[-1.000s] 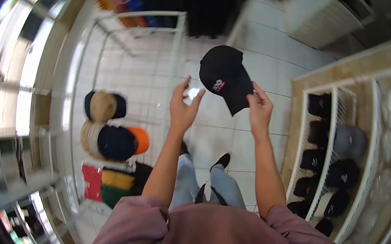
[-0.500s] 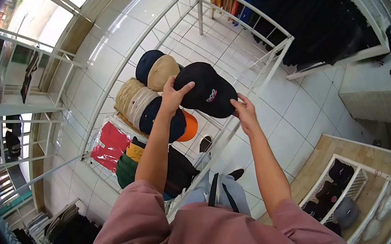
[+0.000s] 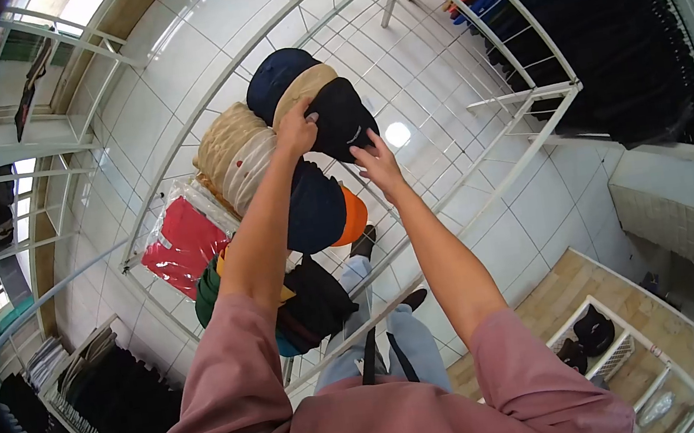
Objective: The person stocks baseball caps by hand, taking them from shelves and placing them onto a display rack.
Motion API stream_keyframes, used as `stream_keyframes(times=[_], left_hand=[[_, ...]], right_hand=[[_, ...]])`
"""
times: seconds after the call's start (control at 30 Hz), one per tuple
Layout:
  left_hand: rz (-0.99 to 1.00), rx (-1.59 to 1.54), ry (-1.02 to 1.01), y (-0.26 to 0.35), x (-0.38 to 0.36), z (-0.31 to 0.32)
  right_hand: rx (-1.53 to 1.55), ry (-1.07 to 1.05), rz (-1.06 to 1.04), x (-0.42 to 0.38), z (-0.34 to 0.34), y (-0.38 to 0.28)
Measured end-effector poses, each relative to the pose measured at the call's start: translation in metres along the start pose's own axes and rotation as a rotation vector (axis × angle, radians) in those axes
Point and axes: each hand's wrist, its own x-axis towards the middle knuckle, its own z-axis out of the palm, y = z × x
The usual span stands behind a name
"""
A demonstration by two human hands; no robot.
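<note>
A black baseball cap [image 3: 341,121] with a small light logo lies against a beige cap [image 3: 306,89] on the white wire rack. My left hand [image 3: 297,131] grips its crown edge, thumb on top. The fingers of my right hand [image 3: 377,165] close on its brim. Behind the beige cap sits a navy cap [image 3: 275,72]. Beside my left forearm is a row of tan caps [image 3: 230,140] with a cream cap [image 3: 248,172]. Another navy cap [image 3: 315,207] and an orange brim [image 3: 353,217] show below my hands.
A red garment in clear plastic [image 3: 184,242] lies at the rack's left, near black caps [image 3: 314,300]. The rack's white rail [image 3: 493,197] runs in front of me. Dark clothes [image 3: 586,36] hang at right; a low basket with caps [image 3: 594,331] stands lower right.
Both hands have brought the black cap forward and left, from in front of the rack's rail to beside the beige cap. It now partly covers the beige cap.
</note>
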Motion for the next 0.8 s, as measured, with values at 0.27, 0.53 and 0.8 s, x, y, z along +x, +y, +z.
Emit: stream_keyframes(times=[0.27, 0.53, 0.8], left_hand=[[0.039, 0.217, 0.333, 0.017, -0.019, -0.001], [0.330, 0.025, 0.195, 0.087, -0.116, 0.029], [0.494, -0.082, -0.393, 0.207, -0.270, 0.144]], right_hand=[[-0.070, -0.188, 0.044, 0.030, 0.031, -0.005], [0.191, 0.005, 0.003, -0.079, -0.044, -0.021], [0.431, 0.632, -0.101, -0.293, -0.211, 0.029]])
